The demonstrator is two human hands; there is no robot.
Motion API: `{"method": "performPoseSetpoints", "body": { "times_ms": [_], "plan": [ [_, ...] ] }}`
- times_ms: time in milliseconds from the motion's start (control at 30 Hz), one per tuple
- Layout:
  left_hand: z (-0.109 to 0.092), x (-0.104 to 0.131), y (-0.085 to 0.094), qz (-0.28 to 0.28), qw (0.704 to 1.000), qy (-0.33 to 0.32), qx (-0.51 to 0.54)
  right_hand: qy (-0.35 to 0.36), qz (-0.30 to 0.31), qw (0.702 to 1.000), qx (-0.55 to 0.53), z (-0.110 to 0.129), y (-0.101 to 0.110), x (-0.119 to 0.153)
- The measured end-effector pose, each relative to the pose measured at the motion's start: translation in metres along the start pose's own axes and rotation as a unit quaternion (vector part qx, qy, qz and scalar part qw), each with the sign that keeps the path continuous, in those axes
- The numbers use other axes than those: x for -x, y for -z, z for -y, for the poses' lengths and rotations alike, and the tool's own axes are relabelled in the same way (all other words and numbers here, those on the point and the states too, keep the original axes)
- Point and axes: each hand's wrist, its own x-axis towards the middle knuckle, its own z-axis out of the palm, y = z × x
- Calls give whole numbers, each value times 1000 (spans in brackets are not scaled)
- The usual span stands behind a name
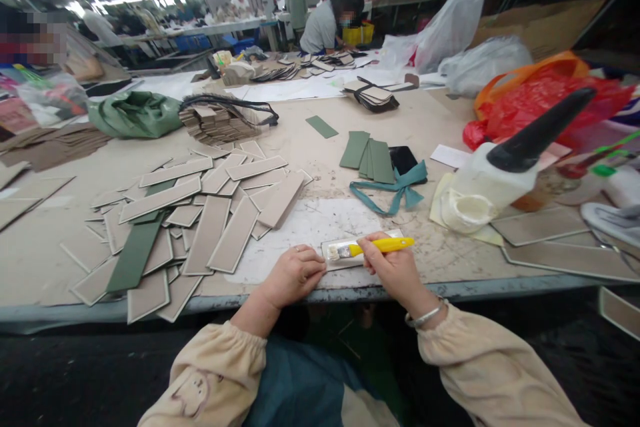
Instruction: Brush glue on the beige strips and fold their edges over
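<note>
My right hand point(393, 268) is closed around the yellow handle of a paintbrush point(383, 245). Its pale bristles lie on a narrow rectangular panel point(357, 259) that rests near the table's front edge. At the panel's left end is my left hand point(295, 273), fingers curled and pressed together on its edge. Beyond the hands lie several green strips point(373, 159) and a teal ribbon point(400, 190). To the left spreads a loose heap of beige panels with light borders point(210, 233), with a long green piece point(135, 253) among them.
On the right stand a white plastic container with a black nozzle point(500, 180), red bags point(545, 103) and more panels point(545, 227). A tied stack of pieces point(215, 120) and a green bag point(135, 113) sit at back left. A person point(325, 23) bends over work farther back.
</note>
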Motion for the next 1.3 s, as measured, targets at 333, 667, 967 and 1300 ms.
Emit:
{"method": "performPoseSetpoints", "body": {
  "times_ms": [333, 667, 967, 1300],
  "plan": [
    [1, 0, 0, 2, 1000, 2, 9, 78, 6, 990, 118, -4, 8, -4],
    [0, -3, 1, -8, 1000, -4, 18, 98, -70, 968, 218, -16, 66, -10],
    [-1, -6, 3, -2, 1000, -7, 24, 95, -120, 947, 281, -25, 101, -11],
    [0, -5, 3, 5, 1000, -4, 20, 90, -187, 936, 286, -15, 113, -7]
  ]
}}
